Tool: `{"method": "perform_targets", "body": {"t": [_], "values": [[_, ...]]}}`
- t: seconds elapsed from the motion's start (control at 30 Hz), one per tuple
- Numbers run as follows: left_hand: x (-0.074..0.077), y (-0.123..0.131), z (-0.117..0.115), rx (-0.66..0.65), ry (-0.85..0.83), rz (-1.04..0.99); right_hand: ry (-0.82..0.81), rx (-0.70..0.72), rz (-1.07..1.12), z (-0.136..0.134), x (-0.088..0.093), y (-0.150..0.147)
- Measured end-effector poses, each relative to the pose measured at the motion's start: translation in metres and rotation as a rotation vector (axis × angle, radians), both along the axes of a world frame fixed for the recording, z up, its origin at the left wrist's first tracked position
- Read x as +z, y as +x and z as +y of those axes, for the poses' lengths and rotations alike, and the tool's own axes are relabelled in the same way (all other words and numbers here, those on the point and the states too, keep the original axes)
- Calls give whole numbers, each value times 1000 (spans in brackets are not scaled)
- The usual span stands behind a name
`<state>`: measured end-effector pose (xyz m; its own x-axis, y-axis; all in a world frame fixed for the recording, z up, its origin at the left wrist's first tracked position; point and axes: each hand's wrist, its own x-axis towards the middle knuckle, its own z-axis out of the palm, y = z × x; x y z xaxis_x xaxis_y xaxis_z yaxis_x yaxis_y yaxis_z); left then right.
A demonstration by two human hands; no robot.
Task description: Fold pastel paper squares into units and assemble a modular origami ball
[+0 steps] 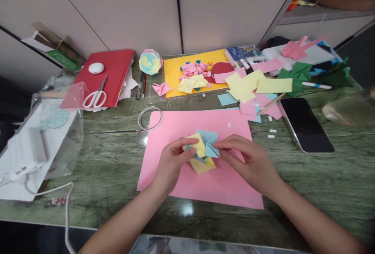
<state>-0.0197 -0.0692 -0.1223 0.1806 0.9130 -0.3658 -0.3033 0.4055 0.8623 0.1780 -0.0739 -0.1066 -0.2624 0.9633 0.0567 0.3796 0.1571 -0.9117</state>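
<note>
A folded paper piece made of yellow and light-blue units (202, 151) is held between both hands over a large pink sheet (202, 129) on the green table. My left hand (172, 164) pinches its left side, thumb on the yellow flap. My right hand (246, 159) grips its right side with fingertips on the blue flap. Both hands are closed on the piece.
A tape ring (150, 118) lies left of the pink sheet. A phone (306, 123) lies at the right. Behind are a yellow sheet with folded papers (172, 75), a paper ball (150, 61), loose coloured squares (249, 86), a red folder with scissors (96, 97), and a charger with cable (27, 153) at left.
</note>
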Motion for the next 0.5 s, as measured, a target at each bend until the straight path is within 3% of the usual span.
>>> {"method": "perform_targets", "body": {"t": [0.23,0.4,0.5], "values": [[0,0,0,-21,-47,-20,105,-55,-48,2,-4,-3],[0,2,0,-83,-41,18,298,-149,-63,0,-14,-4],[-1,3,-1,-79,-15,33,372,-137,-69,-2,-19,-7]]}}
